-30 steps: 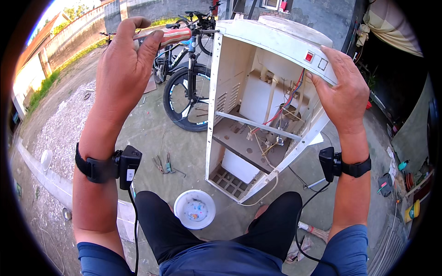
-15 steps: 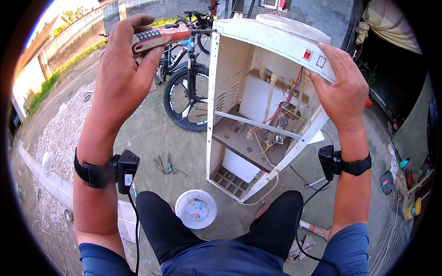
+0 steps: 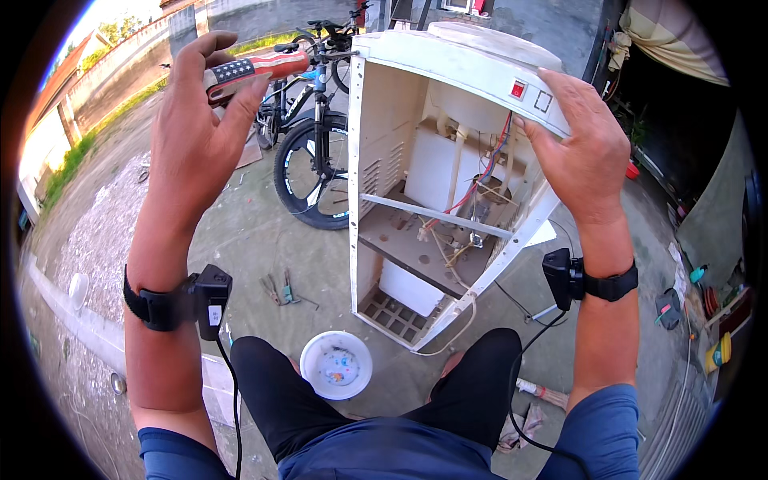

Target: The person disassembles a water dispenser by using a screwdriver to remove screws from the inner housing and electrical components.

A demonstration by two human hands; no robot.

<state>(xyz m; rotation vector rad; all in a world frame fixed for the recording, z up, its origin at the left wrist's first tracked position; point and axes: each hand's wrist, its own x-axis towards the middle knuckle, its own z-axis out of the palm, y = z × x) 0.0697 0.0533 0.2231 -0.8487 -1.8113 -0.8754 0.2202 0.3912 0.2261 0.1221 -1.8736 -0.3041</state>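
Within the second, screwdriver handle (image 3: 260,70) rolled in the left hand (image 3: 190,148), bringing its stars (image 3: 232,72) into sight, and white cabinet (image 3: 448,64) shifted slightly leftward in view.

— Left hand (image 3: 192,136) status?
— Gripping a screwdriver (image 3: 268,67); its tip, right of the hand, meets the corner of a white cabinet (image 3: 436,67).
— Right hand (image 3: 586,152)?
— Gripping the cabinet's upper front; a red switch (image 3: 518,89) lies just left.
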